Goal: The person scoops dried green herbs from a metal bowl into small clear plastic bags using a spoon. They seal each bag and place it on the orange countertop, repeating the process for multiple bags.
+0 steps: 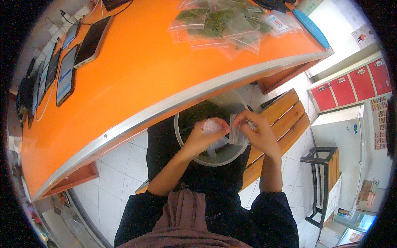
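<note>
Both hands are over a round translucent plastic tub [214,162] on the lap, which has dark green leafy material [198,113] inside. My left hand [206,136] holds clear plastic bags [213,126] bunched in its palm, with part hanging below. My right hand [256,130] pinches a small clear zip bag [234,135] by its edge, close to the left fingertips. Whether that bag is open cannot be seen. On the orange table [124,77] beyond lies a pile of zip bags filled with green leaves [221,24].
Several phones [66,74] and a power bank [93,42] with cables lie at the table's left. A blue lid [311,28] rests at the far right edge, beside a pack of clear bags [280,23]. A slatted wooden bench [285,121] stands under the person, a wooden stool [332,173] farther right.
</note>
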A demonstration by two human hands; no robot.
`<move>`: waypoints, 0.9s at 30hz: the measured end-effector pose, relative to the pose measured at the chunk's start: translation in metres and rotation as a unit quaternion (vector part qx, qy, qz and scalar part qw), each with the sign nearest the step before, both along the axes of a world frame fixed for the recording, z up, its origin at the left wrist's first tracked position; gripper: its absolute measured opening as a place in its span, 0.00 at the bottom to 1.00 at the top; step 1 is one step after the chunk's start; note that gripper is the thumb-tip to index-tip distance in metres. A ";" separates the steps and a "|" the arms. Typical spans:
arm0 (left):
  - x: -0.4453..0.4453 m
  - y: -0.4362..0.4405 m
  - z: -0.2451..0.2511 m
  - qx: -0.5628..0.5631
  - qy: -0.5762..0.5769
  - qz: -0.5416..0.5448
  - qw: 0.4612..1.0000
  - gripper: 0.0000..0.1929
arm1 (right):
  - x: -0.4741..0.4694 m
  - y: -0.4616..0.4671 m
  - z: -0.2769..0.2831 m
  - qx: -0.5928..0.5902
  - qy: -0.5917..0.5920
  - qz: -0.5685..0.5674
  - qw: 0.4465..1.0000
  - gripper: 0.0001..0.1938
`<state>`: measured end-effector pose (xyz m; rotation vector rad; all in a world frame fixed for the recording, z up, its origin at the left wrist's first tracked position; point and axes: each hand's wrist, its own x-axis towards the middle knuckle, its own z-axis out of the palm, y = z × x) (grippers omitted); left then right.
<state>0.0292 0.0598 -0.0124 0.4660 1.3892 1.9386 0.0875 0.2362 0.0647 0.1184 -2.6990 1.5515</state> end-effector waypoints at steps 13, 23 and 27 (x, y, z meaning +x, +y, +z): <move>0.003 0.001 0.007 -0.064 0.169 0.098 0.979 0.06 | -0.005 -0.014 -0.006 0.233 0.151 -0.058 0.959 0.07; 0.002 0.004 0.003 -0.016 0.088 0.055 0.994 0.07 | -0.008 0.003 -0.037 0.081 0.096 0.042 0.991 0.07; 0.000 0.006 0.002 -0.133 0.327 0.062 0.934 0.06 | -0.006 -0.009 -0.042 0.206 0.157 -0.035 0.965 0.08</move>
